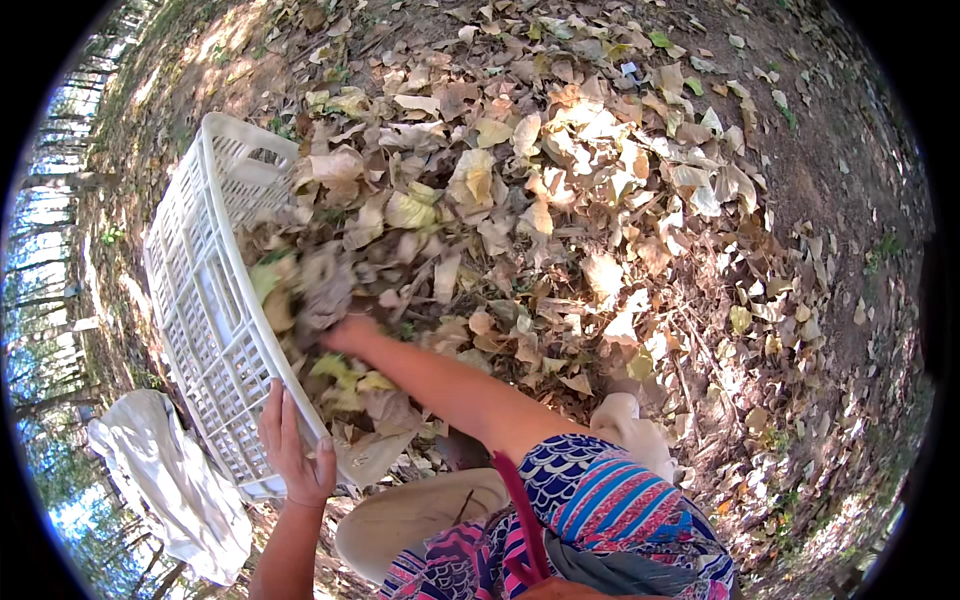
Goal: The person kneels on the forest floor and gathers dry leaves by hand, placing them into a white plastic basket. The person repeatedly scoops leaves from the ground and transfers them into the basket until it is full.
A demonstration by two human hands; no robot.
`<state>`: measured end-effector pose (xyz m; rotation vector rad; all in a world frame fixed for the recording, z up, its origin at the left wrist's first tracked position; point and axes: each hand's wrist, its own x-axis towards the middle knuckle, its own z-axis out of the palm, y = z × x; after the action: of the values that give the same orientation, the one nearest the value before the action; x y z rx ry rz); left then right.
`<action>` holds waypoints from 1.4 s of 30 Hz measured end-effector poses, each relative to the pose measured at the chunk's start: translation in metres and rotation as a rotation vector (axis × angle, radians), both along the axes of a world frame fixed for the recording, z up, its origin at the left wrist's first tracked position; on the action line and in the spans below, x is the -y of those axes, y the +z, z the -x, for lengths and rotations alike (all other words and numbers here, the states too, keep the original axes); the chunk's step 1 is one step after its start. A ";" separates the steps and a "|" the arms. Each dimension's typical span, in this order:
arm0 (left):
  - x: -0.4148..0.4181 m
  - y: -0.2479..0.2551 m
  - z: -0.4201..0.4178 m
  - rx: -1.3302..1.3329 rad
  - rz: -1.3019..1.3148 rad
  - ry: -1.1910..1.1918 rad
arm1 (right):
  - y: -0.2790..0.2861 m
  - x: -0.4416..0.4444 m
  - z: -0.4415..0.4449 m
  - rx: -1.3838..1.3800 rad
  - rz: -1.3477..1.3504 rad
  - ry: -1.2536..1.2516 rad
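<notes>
A white plastic crate with lattice walls lies tipped on its side at the left, its mouth facing the leaf pile. My left hand grips its near rim, fingers on the outer wall and thumb over the edge. Dry leaves in brown, tan and yellow spread from the ground into the crate's mouth. My right hand reaches into the leaves at that mouth. It is blurred, and leaves cover its fingers, so what it grasps is unclear.
A crumpled white sheet or sack lies beside the crate at lower left. My bent leg in beige cloth is close to the crate's near corner. Bare soil shows at the right, and tree trunks stand along the left rim.
</notes>
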<state>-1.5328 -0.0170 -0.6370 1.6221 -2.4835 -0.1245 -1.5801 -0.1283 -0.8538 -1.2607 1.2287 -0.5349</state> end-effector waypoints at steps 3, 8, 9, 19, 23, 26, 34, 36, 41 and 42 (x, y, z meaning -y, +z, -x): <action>0.002 0.004 0.006 0.008 0.023 -0.023 | 0.053 -0.007 -0.018 0.360 0.525 0.273; 0.002 -0.003 -0.004 -0.055 0.079 -0.045 | 0.098 -0.008 0.010 -0.056 0.438 0.484; 0.002 -0.004 -0.005 -0.043 0.113 -0.070 | 0.101 -0.004 0.025 -0.191 0.330 0.465; -0.005 0.000 -0.008 -0.086 0.147 -0.052 | -0.035 -0.077 0.294 -0.815 0.239 -0.913; -0.007 0.000 -0.014 -0.051 0.144 -0.006 | -0.056 -0.138 0.360 -0.679 -0.367 -1.095; 0.000 0.002 -0.004 -0.080 0.152 -0.025 | -0.142 -0.175 0.410 -0.477 -0.468 -1.362; 0.001 -0.001 -0.006 -0.050 0.082 -0.009 | -0.125 -0.102 0.264 -0.715 -0.452 -0.834; 0.010 0.001 0.004 -0.060 0.091 -0.045 | -0.155 -0.092 0.246 -0.440 -0.210 -0.966; 0.008 0.000 0.006 -0.064 0.092 -0.040 | -0.080 -0.038 0.124 -0.246 -0.185 -0.364; 0.006 -0.001 0.002 -0.065 0.096 -0.031 | -0.051 -0.036 0.091 -0.079 -0.163 -0.397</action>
<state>-1.5351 -0.0228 -0.6380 1.5172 -2.4275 -0.0603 -1.6716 -0.0918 -0.9052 -0.9107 1.5696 -0.6589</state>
